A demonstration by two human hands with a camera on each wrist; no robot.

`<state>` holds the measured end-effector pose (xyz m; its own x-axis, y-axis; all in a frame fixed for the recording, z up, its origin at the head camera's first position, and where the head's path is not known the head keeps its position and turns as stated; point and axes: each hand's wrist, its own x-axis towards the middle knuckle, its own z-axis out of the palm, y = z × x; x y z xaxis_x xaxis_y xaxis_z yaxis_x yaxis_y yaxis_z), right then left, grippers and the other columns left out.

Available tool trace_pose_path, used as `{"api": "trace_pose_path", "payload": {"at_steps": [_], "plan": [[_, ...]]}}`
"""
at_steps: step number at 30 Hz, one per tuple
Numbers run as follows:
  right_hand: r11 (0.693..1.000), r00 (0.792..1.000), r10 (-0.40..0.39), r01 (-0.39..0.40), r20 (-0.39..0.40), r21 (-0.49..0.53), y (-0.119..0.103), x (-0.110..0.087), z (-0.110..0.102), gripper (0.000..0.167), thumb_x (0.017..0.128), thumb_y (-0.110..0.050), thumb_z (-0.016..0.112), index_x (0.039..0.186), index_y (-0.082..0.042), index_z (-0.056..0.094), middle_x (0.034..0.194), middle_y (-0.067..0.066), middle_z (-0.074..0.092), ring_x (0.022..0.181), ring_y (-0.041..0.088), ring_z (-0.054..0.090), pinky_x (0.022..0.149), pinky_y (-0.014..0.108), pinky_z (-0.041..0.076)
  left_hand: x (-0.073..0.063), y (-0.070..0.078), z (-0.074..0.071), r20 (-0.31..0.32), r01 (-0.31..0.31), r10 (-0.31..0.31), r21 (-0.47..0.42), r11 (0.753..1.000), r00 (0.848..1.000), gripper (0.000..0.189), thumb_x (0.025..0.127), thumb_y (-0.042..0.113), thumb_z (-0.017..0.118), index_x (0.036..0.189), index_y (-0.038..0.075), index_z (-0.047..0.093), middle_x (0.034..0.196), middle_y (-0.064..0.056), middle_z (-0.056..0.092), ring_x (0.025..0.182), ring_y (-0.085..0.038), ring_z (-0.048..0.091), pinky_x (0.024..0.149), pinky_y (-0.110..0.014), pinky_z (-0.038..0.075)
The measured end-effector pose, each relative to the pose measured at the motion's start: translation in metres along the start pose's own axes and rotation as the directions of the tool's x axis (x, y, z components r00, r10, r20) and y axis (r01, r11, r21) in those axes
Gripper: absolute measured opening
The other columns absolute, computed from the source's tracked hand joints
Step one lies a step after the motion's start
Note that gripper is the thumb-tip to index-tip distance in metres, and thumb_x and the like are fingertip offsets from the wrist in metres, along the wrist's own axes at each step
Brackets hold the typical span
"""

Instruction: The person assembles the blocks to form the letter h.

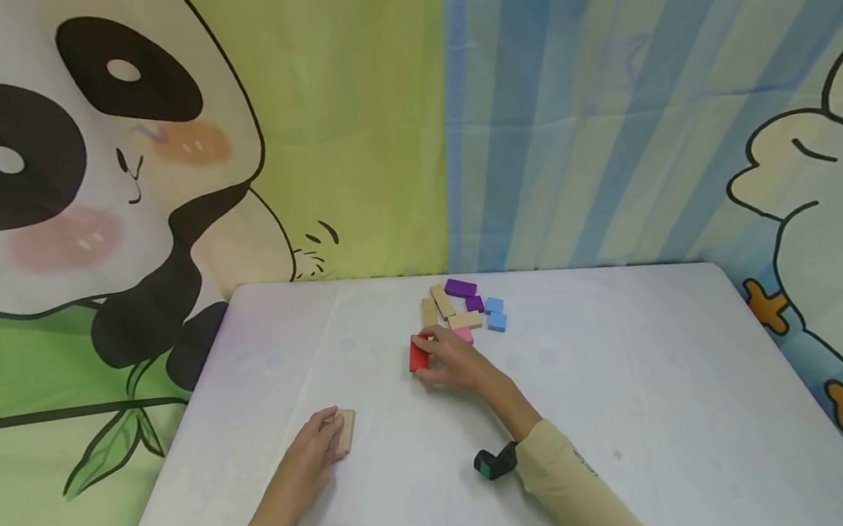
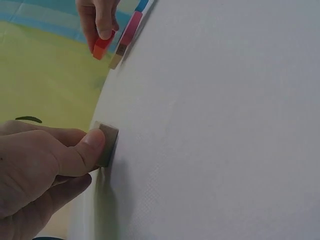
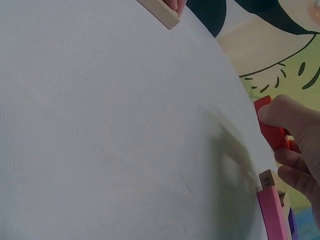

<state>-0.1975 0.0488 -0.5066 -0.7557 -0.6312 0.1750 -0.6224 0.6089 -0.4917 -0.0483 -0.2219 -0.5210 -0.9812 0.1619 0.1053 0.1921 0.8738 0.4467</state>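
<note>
I see right hand point(image 1: 454, 360) pinching red block point(image 1: 416, 357) near pink block point(image 1: 464, 334); low sweep could bump it. Left hand point(image 1: 305, 455) pinches wooden block point(image 1: 348, 431); uneven pressure could tip it.

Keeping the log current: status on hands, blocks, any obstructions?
Left hand grips pale wooden rectangular block. Right hand holds red rectangular block. Pink rectangular block close by right hand.

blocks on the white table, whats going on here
A person is using both hands at the white table. The right hand holds a red block, apparently lifted, close to purple blocks, blue blocks, a pink block and light wooden blocks. The left hand grips another wooden block nearer the person, apart from the rest.
</note>
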Motion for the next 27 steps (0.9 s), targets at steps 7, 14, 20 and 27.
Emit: {"api": "trace_pose_path", "payload": {"at_steps": [7, 14, 20, 27], "plan": [[0.999, 1.0, -0.003, 0.004, 0.008, -0.037, -0.01, 0.003, -0.001, 0.055, 0.085, -0.03, 0.074, 0.132, -0.007, 0.06, 0.126, 0.011, 0.059, 0.107, 0.02, 0.058, 0.084, 0.029, 0.057, 0.001, -0.002, 0.002, -0.013, -0.019, 0.019, -0.002, 1.0, 1.0, 0.053, 0.078, 0.009, 0.078, 0.127, -0.001, 0.06, 0.135, -0.011, 0.055, 0.124, -0.031, 0.058, 0.101, -0.038, 0.049], [1.0, 0.999, 0.019, -0.017, 0.047, -0.026, -0.022, 0.011, 0.002, 0.057, 0.086, -0.034, 0.073, 0.135, -0.01, 0.058, 0.127, 0.008, 0.059, 0.105, 0.018, 0.06, 0.081, 0.025, 0.056, 0.001, -0.001, 0.0, 0.019, 0.0, 0.0, 0.009, 1.0, 1.0, 0.053, 0.079, 0.011, 0.077, 0.128, 0.0, 0.06, 0.136, -0.011, 0.054, 0.124, -0.031, 0.058, 0.101, -0.04, 0.049], [1.0, 0.994, 0.009, -0.009, 0.11, -0.001, -0.035, 0.019, 0.011, 0.059, 0.088, -0.035, 0.07, 0.139, -0.011, 0.053, 0.132, 0.007, 0.055, 0.108, 0.016, 0.059, 0.084, 0.02, 0.055, 0.004, 0.002, -0.005, 0.051, 0.035, -0.035, 0.013, 0.999, 0.998, 0.052, 0.079, 0.012, 0.078, 0.126, 0.001, 0.062, 0.128, -0.006, 0.055, 0.118, -0.024, 0.061, 0.096, -0.039, 0.052], [0.998, 0.99, -0.059, 0.06, 0.128, -0.004, -0.052, 0.029, 0.022, 0.058, 0.089, -0.033, 0.07, 0.138, -0.007, 0.054, 0.132, 0.008, 0.054, 0.106, 0.014, 0.057, 0.089, 0.019, 0.053, 0.008, 0.002, -0.005, 0.077, 0.044, -0.044, 0.006, 0.999, 0.996, 0.051, 0.078, 0.011, 0.079, 0.125, 0.0, 0.063, 0.123, -0.003, 0.054, 0.113, -0.02, 0.06, 0.094, -0.037, 0.053]]}}
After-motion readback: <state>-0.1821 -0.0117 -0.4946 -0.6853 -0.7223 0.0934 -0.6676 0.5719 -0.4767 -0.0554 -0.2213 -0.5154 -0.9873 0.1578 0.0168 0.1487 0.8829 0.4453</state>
